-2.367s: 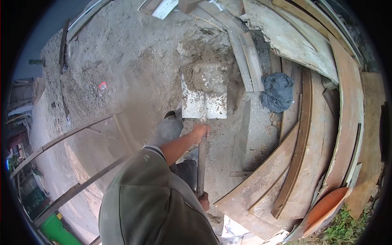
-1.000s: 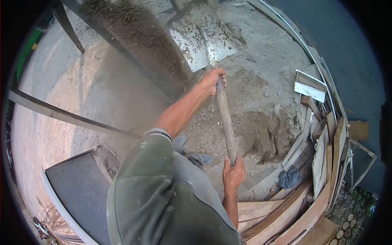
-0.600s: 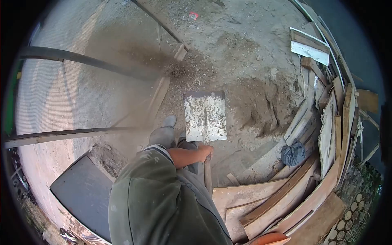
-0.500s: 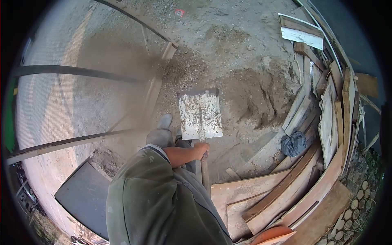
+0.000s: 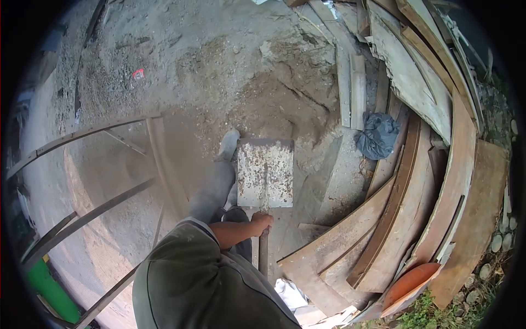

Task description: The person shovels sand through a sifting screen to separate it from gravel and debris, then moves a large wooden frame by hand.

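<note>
The forward-pointing shovel (image 5: 266, 192) is gripped behind its blade (image 5: 266, 170) by the left hand (image 5: 261, 223); the right hand's hold can't be told.

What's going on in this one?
A person's bare left hand is closed around the straight brown wooden handle of a square-bladed, pale metal shovel, close to the blade; the right hand is out of view. The blade is speckled with dirt but carries no heap, and points toward a patch of disturbed brown soil. A crumpled dark plastic bag and long weathered wooden boards lie to the right.
</note>
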`<action>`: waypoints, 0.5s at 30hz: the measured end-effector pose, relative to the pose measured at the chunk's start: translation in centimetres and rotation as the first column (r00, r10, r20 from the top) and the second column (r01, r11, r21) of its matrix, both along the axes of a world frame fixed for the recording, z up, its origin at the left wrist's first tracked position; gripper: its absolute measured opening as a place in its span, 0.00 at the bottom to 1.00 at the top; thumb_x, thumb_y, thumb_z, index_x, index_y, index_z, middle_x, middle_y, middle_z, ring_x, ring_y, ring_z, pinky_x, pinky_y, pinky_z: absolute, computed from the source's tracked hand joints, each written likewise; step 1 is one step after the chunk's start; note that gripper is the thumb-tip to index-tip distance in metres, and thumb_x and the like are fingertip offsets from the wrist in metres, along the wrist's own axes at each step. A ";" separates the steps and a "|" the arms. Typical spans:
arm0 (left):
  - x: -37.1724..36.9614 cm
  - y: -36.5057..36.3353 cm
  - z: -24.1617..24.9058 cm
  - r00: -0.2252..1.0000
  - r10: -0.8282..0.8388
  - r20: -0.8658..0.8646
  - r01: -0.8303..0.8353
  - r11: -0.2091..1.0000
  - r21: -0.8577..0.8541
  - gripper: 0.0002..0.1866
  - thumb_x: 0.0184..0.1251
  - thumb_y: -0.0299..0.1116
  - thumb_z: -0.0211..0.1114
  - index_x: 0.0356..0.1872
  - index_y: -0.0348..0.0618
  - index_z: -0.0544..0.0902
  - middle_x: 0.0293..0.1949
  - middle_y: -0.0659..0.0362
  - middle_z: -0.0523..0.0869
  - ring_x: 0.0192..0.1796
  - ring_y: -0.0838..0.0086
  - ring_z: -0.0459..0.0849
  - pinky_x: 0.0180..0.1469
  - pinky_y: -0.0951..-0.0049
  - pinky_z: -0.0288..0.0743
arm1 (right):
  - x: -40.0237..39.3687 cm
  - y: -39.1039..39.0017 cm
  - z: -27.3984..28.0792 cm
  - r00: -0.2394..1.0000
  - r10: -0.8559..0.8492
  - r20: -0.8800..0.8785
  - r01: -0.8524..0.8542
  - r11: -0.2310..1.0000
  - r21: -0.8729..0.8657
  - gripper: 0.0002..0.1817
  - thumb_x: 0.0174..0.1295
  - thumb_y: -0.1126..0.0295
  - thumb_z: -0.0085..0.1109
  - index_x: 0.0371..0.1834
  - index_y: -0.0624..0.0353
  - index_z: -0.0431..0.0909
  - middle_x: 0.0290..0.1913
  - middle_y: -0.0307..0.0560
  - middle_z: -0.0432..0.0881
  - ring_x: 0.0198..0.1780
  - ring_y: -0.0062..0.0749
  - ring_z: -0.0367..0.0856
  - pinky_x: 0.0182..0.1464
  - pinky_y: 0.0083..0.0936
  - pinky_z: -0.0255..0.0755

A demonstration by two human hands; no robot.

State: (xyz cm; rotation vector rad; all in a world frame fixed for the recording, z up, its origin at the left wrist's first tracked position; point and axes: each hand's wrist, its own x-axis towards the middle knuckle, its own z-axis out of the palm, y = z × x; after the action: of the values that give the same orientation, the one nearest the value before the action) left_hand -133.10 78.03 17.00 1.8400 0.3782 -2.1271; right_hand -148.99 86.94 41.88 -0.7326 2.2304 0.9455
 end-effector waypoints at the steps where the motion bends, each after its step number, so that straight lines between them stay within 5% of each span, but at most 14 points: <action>1: -0.5 -0.1 -0.1 1.000 -0.020 -0.011 0.020 1.000 0.011 0.06 0.45 0.27 0.63 0.17 0.39 0.75 0.17 0.56 0.75 0.14 0.69 0.74 0.16 0.67 0.69 | 1.0 -0.4 -0.4 1.000 -0.027 -0.001 0.027 1.000 0.005 0.28 0.45 0.43 0.61 0.33 0.61 0.76 0.28 0.60 0.80 0.34 0.58 0.79 0.37 0.46 0.71; 7: 1.2 -10.5 -4.6 0.993 -0.102 -0.051 0.107 0.990 0.092 0.05 0.44 0.24 0.63 0.19 0.39 0.74 0.18 0.56 0.75 0.16 0.70 0.74 0.17 0.68 0.69 | 10.5 -4.2 -3.0 0.985 -0.171 0.039 0.164 0.977 0.133 0.29 0.44 0.42 0.61 0.32 0.60 0.76 0.28 0.60 0.80 0.34 0.58 0.79 0.37 0.46 0.71; 9: 2.9 -18.2 -7.7 0.993 -0.104 -0.058 0.107 0.993 0.058 0.05 0.46 0.24 0.63 0.19 0.38 0.74 0.18 0.56 0.75 0.17 0.70 0.73 0.19 0.69 0.70 | 13.8 -8.6 -6.3 0.979 -0.167 0.116 0.163 0.986 0.046 0.29 0.44 0.42 0.60 0.32 0.60 0.76 0.28 0.60 0.80 0.34 0.58 0.79 0.37 0.46 0.71; 13: 7.1 -46.7 -15.5 0.999 -0.014 -0.037 0.005 0.970 -0.242 0.07 0.57 0.26 0.55 0.20 0.43 0.74 0.17 0.61 0.73 0.17 0.74 0.72 0.20 0.71 0.70 | 15.8 -32.3 -15.8 0.918 -0.093 0.385 0.238 0.907 -0.348 0.24 0.47 0.50 0.62 0.35 0.62 0.74 0.28 0.58 0.81 0.34 0.56 0.79 0.38 0.44 0.72; 15: 9.5 -55.6 -14.7 0.940 -0.322 0.116 0.341 0.908 -0.245 0.08 0.58 0.29 0.57 0.20 0.42 0.74 0.17 0.60 0.73 0.16 0.75 0.72 0.18 0.73 0.69 | 15.9 -38.0 -17.9 0.910 -0.036 0.414 0.245 0.852 -0.464 0.23 0.47 0.52 0.64 0.32 0.64 0.76 0.26 0.57 0.80 0.30 0.55 0.79 0.34 0.43 0.71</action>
State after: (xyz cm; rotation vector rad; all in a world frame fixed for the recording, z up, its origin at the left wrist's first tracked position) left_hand -123.59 22.42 2.26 1.9234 -0.2445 -2.1818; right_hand -133.08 48.96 24.01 -0.8760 2.1336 0.0954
